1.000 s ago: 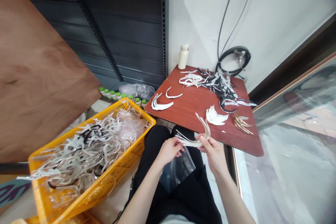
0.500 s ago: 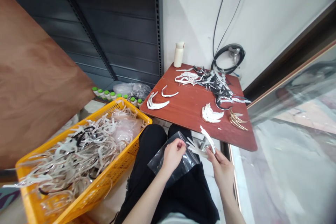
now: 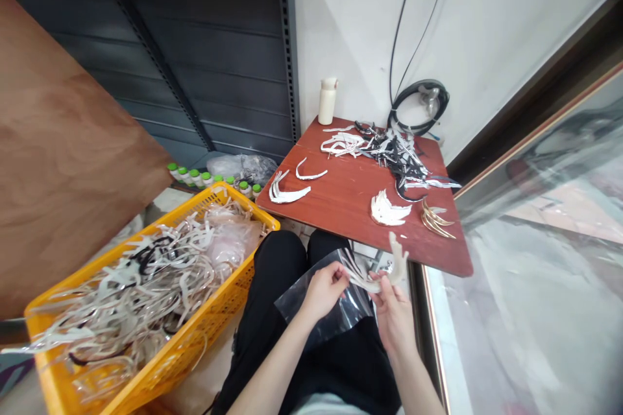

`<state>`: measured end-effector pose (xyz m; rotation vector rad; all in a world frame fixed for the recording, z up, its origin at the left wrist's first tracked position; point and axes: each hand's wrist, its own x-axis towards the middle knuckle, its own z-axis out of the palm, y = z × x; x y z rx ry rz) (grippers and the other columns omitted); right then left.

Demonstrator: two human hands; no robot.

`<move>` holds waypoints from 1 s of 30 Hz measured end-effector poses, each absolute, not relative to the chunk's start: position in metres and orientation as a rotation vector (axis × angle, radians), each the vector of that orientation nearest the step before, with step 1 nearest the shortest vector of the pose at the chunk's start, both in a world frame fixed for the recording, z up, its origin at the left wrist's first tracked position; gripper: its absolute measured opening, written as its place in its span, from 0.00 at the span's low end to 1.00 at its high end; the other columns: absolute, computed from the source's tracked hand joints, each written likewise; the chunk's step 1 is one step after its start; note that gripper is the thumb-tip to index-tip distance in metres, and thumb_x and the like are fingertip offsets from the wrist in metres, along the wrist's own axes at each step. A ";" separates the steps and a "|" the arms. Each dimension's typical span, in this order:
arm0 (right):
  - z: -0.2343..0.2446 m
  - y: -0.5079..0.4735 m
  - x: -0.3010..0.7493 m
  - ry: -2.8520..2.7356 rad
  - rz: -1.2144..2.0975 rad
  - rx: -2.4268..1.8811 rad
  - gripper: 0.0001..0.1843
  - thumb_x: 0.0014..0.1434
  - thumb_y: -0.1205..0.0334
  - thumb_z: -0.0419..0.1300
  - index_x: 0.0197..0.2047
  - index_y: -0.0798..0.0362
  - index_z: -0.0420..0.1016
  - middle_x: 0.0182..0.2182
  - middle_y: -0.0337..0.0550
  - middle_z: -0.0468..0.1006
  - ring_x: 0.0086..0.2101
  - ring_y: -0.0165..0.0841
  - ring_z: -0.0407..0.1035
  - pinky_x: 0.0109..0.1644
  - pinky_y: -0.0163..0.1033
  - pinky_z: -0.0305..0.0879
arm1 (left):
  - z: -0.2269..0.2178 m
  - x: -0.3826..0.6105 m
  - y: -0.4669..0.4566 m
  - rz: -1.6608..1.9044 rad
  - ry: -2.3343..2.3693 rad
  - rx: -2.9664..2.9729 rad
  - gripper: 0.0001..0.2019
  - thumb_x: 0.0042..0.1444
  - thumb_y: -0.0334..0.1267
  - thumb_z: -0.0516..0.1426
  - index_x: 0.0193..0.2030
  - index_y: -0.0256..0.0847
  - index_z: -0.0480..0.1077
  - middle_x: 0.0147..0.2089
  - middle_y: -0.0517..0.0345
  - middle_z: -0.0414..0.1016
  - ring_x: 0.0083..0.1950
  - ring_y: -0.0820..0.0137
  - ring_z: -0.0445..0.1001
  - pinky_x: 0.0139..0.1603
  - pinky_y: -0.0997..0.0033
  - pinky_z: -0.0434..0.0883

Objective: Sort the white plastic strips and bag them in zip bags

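Above my lap, my right hand point(image 3: 395, 316) grips a small bundle of off-white curved strips point(image 3: 374, 284), bent into a hook whose far end points up. My left hand point(image 3: 325, 288) is closed in a pinch at the left ends of these strips, and its fingertips partly hide them. Beneath the left hand a clear plastic bag point(image 3: 314, 319) lies flat across my thighs. On the table just beyond are a stack of white curved pieces point(image 3: 389, 209) and several gold curved pieces point(image 3: 437, 219).
The reddish-brown table point(image 3: 335, 207) carries a tangled black-and-white pile point(image 3: 396, 152), more white strips point(image 3: 288, 191) and a cream bottle point(image 3: 328, 101). At left stands a yellow crate point(image 3: 195, 331) full of strips. Green-capped jars point(image 3: 195, 176) line the shelf's foot. A cable coil point(image 3: 442, 100) leans on the wall.
My right hand has moved left and turned the strips, bringing their ends to my left fingers. My left hand has shifted slightly right and now meets them.
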<state>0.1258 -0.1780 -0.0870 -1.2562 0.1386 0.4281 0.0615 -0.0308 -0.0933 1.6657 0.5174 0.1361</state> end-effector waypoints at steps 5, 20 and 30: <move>-0.104 -0.176 0.118 0.162 0.358 -1.422 0.22 0.49 0.51 0.70 0.44 0.54 0.79 0.45 0.47 0.80 0.48 0.44 0.73 0.45 0.41 0.74 | -0.101 0.062 -0.028 0.132 0.526 1.599 0.08 0.57 0.42 0.52 0.32 0.40 0.64 0.29 0.63 0.70 0.24 0.73 0.73 0.25 0.77 0.68; -0.113 -0.210 0.095 -0.380 -0.144 -1.972 0.12 0.55 0.54 0.62 0.38 0.48 0.84 0.35 0.44 0.84 0.34 0.45 0.78 0.41 0.43 0.74 | -0.063 0.055 -0.027 0.300 0.677 1.988 0.10 0.61 0.41 0.49 0.30 0.43 0.64 0.27 0.63 0.69 0.29 0.71 0.68 0.31 0.75 0.59; -0.098 -0.197 0.097 -0.267 0.043 -1.916 0.14 0.52 0.52 0.66 0.39 0.49 0.84 0.36 0.45 0.84 0.37 0.46 0.78 0.43 0.45 0.74 | -0.062 0.052 -0.018 0.332 0.632 1.844 0.09 0.60 0.41 0.50 0.30 0.42 0.62 0.24 0.66 0.61 0.25 0.75 0.61 0.29 0.76 0.57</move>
